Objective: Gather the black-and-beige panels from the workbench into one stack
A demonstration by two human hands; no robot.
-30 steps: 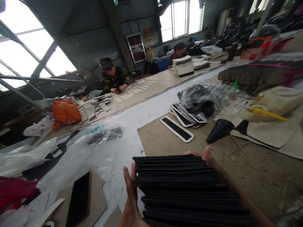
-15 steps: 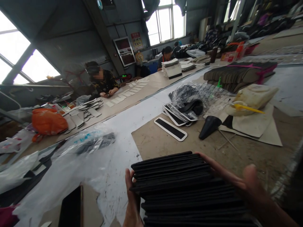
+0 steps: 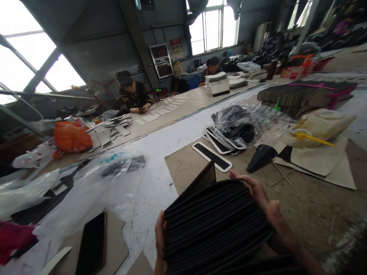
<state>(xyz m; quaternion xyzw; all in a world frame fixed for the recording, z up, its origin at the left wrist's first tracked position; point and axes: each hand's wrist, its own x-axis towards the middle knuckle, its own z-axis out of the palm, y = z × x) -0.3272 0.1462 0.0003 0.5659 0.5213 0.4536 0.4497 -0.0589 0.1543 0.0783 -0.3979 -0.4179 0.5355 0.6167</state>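
Note:
Between my two hands is a thick stack of black sheets (image 3: 215, 225), gripped at its sides. My left hand (image 3: 161, 238) presses the left edge, its fingers partly hidden by the stack. Along the right edge my right hand (image 3: 260, 202) is wrapped, fingers over the upper corner. One sheet at the far side tilts away from the others, its brown face showing. Just beyond the stack, a white-bordered black strip (image 3: 212, 156) lies on brown board (image 3: 183, 164). More such strips (image 3: 222, 141) are piled behind it, partly under clear plastic.
A black cone (image 3: 260, 157) and a yellowish plastic container (image 3: 323, 126) with a yellow tool lie to the right. At lower left are a phone (image 3: 91, 242) and clear plastic sheeting (image 3: 106, 172). Across the table, a person (image 3: 136, 95) handles something small near an orange bag (image 3: 71, 137).
The stack has turned and its edges now fan in a curve, with one far sheet splayed away. My right hand's fingers have come up over its corner. The view has shifted slightly left.

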